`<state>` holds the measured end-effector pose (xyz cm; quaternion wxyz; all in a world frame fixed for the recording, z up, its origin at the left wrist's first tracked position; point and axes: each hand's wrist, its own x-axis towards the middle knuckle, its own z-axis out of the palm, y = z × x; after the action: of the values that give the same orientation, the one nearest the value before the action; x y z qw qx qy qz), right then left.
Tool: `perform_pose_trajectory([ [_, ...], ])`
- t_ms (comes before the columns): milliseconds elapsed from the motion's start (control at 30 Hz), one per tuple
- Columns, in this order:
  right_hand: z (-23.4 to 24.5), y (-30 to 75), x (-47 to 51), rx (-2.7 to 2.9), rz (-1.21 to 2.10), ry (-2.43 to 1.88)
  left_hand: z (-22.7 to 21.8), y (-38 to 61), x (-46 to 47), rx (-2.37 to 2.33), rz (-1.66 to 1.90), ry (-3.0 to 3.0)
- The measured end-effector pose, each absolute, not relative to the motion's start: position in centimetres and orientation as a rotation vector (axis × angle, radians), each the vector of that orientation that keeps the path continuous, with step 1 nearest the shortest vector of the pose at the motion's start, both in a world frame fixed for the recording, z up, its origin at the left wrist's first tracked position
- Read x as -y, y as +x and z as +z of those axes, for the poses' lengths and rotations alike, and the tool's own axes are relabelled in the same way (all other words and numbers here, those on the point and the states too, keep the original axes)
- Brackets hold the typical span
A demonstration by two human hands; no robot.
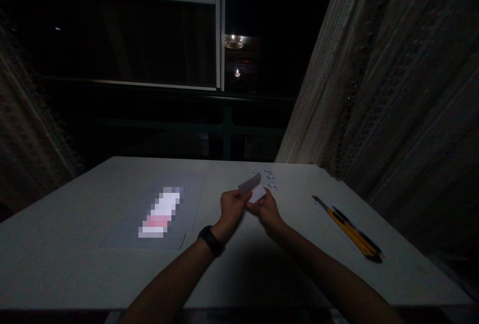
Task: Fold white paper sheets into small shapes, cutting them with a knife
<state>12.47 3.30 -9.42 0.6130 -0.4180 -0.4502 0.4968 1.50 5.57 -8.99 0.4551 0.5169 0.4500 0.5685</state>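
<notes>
Over the middle of the white table [224, 274], my two hands meet at a small folded piece of white paper [257, 194]. My left hand [234, 209], with a black band on its wrist, pinches the paper's left side near the fold. At the lower right edge of the paper, my right hand [265, 210] has its fingers closed on it. One flap of the paper stands up darker, while the other catches the light. Just beyond the hands lie several small scraps with dark marks [271, 178], too small to make out.
On the left a large sheet of paper [190, 214] lies under a bright, pixelated object [160, 214]. To the right, a yellow utility knife [348, 229] with its blade out rests beside a dark pen [359, 232]. Curtains [318, 89] flank a dark window behind the table.
</notes>
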Motion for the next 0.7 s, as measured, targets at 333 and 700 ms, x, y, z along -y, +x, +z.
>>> perform_pose_trajectory([
  [333, -9.8, 12.4, -3.3, 1.079, 1.082, -1.023, -8.6, 1.4, -5.3, -0.992, 1.416, 1.082],
  [700, -9.3, 14.1, -4.7, 0.971, 1.208, -1.130, -9.2, 1.5, -5.8, -1.061, 1.417, 1.146],
])
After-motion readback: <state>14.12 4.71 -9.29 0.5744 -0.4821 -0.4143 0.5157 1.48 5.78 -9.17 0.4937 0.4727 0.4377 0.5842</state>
